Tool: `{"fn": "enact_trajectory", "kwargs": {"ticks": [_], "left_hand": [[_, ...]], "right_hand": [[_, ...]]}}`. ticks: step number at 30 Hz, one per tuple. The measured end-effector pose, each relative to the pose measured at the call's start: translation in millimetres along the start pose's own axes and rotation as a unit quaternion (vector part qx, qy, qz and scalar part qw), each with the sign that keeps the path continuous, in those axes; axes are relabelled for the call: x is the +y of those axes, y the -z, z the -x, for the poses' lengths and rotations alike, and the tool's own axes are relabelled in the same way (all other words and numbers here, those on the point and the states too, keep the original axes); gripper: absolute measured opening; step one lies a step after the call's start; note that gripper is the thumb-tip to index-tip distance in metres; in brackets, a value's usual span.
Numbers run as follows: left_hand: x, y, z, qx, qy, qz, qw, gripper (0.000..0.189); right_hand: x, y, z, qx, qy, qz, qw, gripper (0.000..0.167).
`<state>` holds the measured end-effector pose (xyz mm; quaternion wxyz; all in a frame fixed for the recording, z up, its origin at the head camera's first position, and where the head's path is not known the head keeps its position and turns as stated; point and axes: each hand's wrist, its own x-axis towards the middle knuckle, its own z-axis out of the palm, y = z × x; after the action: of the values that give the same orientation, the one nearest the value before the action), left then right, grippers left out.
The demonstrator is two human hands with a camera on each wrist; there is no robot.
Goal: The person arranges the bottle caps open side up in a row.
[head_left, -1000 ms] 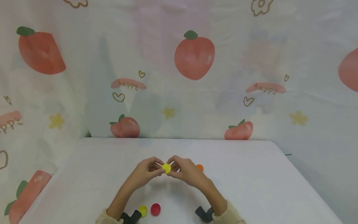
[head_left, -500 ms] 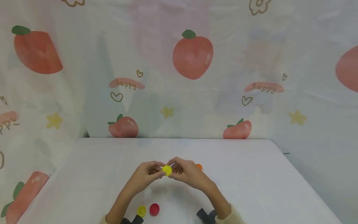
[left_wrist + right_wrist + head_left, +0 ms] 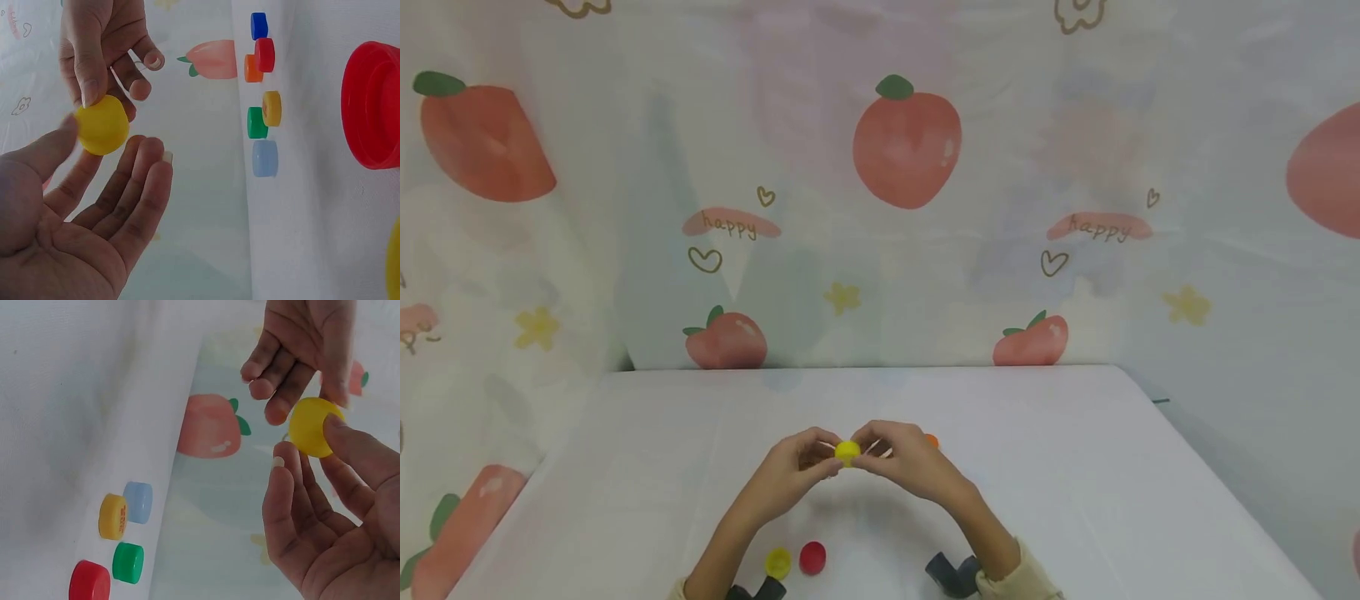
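A small round yellow bottle cap (image 3: 847,453) is held up above the white table, between both hands. My left hand (image 3: 788,473) pinches its left edge with the thumb and a finger behind; the other fingers reach out loosely in the left wrist view. From the opposite side my right hand (image 3: 904,460) pinches the same yellow cap (image 3: 312,427) between thumb and finger. The cap's face looks smooth in both wrist views. Nearer the body, a second yellow cap (image 3: 778,564) and a red cap (image 3: 812,558) lie on the table, hollow side up.
An orange cap (image 3: 932,441) shows partly behind the right hand. Blue (image 3: 259,25), red (image 3: 265,55), green (image 3: 256,123) and light blue (image 3: 265,159) caps stand along the table's far part. A printed cloth (image 3: 925,292) hangs behind the table (image 3: 1075,483).
The held yellow cap has tilted, so its side now shows below its top face. Both hands keep their pinch on it with little movement. The head view has shifted slightly.
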<state>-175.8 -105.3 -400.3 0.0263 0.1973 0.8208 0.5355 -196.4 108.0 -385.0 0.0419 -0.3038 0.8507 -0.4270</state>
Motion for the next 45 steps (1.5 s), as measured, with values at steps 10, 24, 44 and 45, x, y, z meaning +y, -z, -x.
{"fn": "enact_trajectory", "kwargs": {"ticks": [10, 24, 44, 45], "left_hand": [[1.5, 1.2, 1.5, -0.002, -0.007, 0.004, 1.0, 0.022], [-0.2, -1.3, 6.5, -0.025, -0.016, -0.024, 0.9993, 0.025], [-13.9, -12.5, 19.7, -0.11, 0.056, -0.097, 0.9877, 0.015], [-14.9, -12.7, 20.0, -0.113, 0.058, -0.095, 0.9874, 0.014]], "right_hand": [[-4, 2, 2.6, -0.023, 0.0, -0.022, 0.9995, 0.016], [-6, 2, 4.3, -0.058, -0.03, -0.024, 0.9976, 0.028], [1, -29, 10.5, -0.16, -0.081, 0.039, 0.9829, 0.026], [2, -31, 10.5, -0.162, -0.084, 0.04, 0.9824, 0.026]]}}
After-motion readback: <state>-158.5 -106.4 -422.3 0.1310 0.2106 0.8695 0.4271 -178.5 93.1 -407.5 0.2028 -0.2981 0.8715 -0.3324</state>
